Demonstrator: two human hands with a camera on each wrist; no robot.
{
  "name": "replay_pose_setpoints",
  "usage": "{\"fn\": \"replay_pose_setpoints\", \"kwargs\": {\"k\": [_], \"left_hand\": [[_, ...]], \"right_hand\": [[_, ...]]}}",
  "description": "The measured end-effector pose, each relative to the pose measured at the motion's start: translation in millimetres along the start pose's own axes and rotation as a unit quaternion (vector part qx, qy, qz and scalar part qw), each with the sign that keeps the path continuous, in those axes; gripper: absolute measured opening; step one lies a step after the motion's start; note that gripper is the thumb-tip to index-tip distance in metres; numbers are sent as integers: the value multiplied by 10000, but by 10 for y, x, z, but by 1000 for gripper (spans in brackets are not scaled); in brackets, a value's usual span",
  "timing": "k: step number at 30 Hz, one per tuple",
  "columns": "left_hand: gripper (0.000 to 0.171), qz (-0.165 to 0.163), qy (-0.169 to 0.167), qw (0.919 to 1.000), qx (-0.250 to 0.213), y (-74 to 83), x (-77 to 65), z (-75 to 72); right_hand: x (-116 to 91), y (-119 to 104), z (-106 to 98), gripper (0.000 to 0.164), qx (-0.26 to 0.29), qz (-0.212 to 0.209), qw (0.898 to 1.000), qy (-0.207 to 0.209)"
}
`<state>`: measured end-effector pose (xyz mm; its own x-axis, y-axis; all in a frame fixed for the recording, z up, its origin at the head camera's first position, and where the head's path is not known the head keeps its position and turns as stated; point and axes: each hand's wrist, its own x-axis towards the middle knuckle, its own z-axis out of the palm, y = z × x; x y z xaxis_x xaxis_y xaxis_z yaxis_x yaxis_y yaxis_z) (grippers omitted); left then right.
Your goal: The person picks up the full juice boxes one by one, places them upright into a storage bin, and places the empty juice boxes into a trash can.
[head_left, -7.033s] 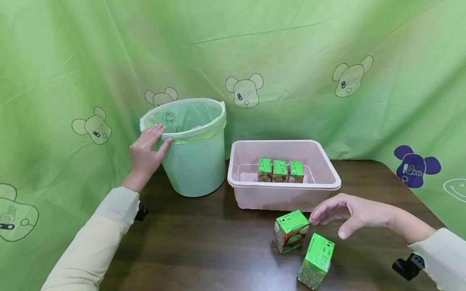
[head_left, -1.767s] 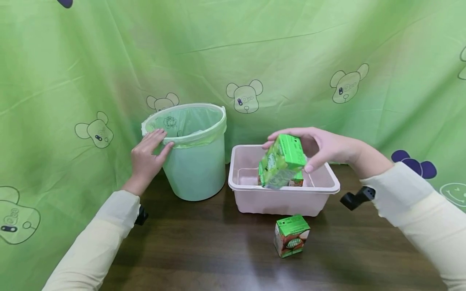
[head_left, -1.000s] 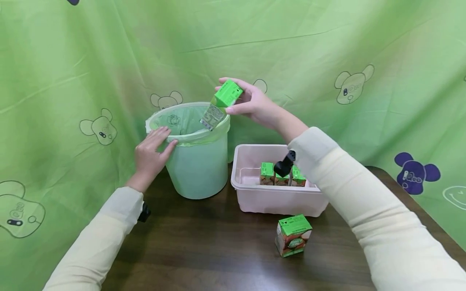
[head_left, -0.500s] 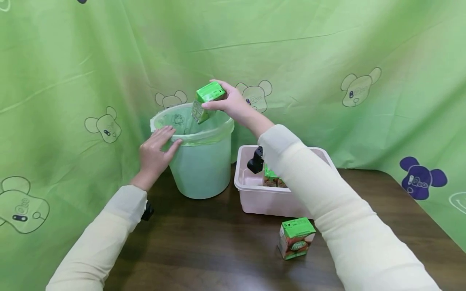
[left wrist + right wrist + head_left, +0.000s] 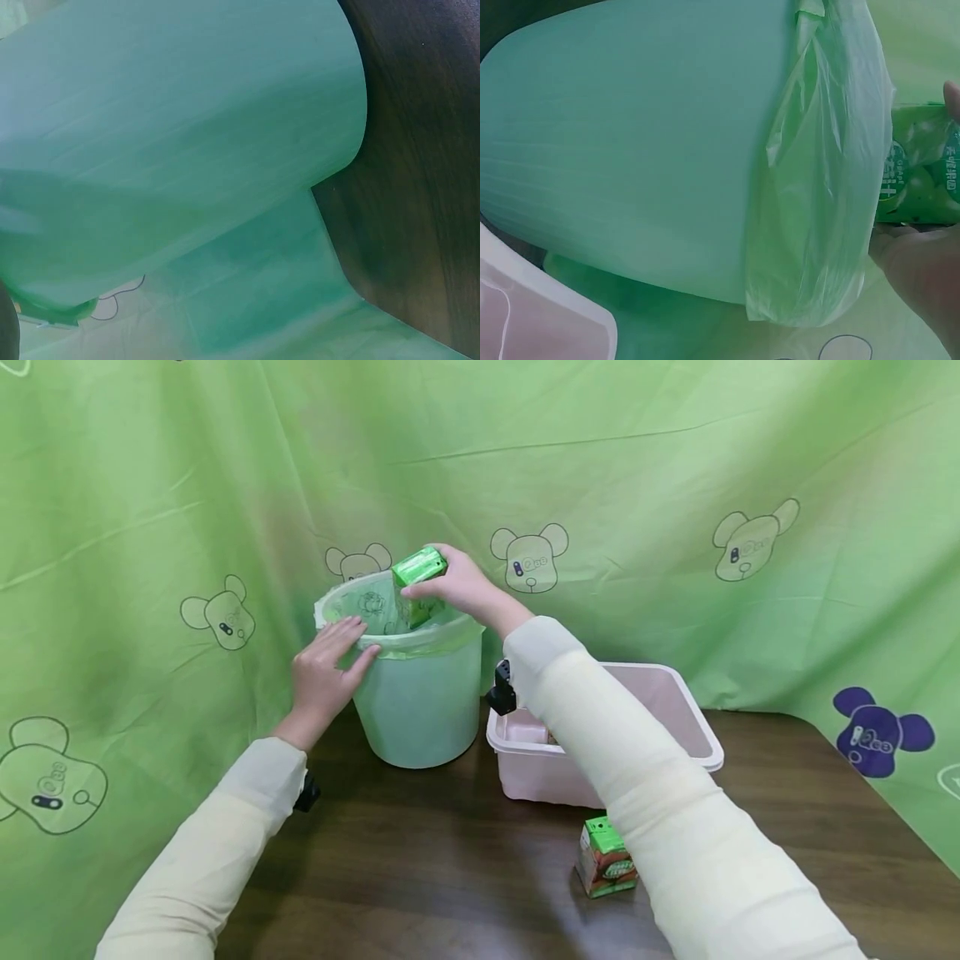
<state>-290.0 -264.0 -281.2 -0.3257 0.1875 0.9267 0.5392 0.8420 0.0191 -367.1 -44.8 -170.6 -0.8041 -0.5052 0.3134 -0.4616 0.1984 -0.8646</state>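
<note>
A green juice box (image 5: 420, 567), labelled with green fruit, is held by my right hand (image 5: 459, 583) over the mouth of the bin. Its lower part dips below the rim. In the right wrist view the juice box (image 5: 922, 165) shows between thumb and fingers, just past the bag's edge. My left hand (image 5: 327, 667) rests on the near left rim of the pale green trash bin (image 5: 420, 710), fingers lying over the edge and thumb on the front. A thin green bag (image 5: 817, 172) lines the bin. The left wrist view shows mostly the bin's wall (image 5: 187, 112).
A pink plastic tub (image 5: 547, 777) stands right of the bin, its boxes almost wholly hidden by my right sleeve. Another juice box (image 5: 600, 864), brown and green, stands on the dark wooden table (image 5: 420, 877) in front. A green curtain (image 5: 600, 460) hangs behind.
My right hand picked up the green-fruit juice box from the table, carried it left past the tub to the bin, and lowered it into the mouth. My left hand stayed on the rim.
</note>
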Motion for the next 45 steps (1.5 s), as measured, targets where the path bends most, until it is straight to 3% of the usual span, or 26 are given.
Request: {"fn": "replay_pose_setpoints", "kwargs": {"k": [13,23,34,45], "left_hand": [[38,-28,75,9999,-76,30,11,35],[38,-14,144,9998,-113,49,34,66],[37,77,165,9996,-197,46,39,79],[38,73,171,9997,-177,7,26,37]], "right_hand": [[15,-2,58,66,-769,558,9949,-332],[31,-13,26,85,-795,791,9926,-462],[-66,-62,-92,82,-761,695,9940,-381],[-310,-156,-306,78,-1032,486,9915,-623]]}}
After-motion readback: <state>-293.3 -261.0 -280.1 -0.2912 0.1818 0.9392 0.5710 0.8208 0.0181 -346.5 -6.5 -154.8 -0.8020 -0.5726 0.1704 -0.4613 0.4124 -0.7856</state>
